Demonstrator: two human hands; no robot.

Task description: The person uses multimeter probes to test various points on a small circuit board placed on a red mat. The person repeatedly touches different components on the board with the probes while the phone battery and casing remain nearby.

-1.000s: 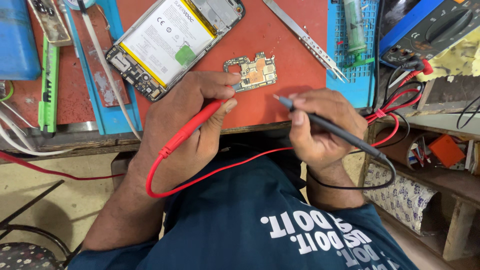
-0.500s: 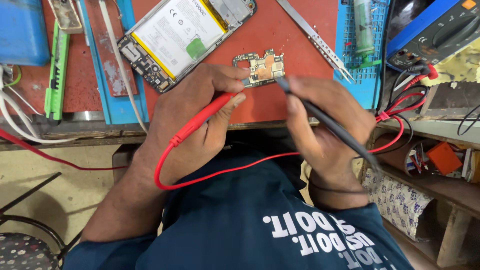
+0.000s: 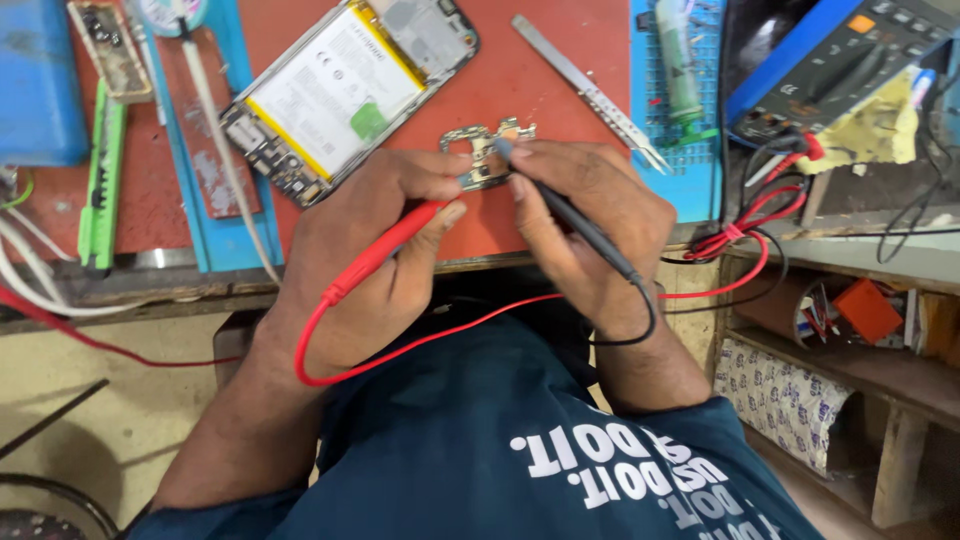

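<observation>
At the centre of the frame, on the red mat (image 3: 560, 60) covering the work surface (image 3: 150, 285), lies a small circuit board (image 3: 483, 150), both hands meeting over it. The left hand (image 3: 375, 255) is curled around a red probe (image 3: 385, 250), pinching it between thumb and fingers, with its tip hidden at the board's lower edge. The right hand (image 3: 590, 225) pinches a black probe (image 3: 580, 225) like a pen, tip touching the board's top. Red and black leads loop right toward a blue multimeter (image 3: 840, 55) in the upper right corner. An opened phone (image 3: 350, 85) with its battery exposed lies just upper left of the board, metal tweezers (image 3: 590, 90) to the upper right.
</observation>
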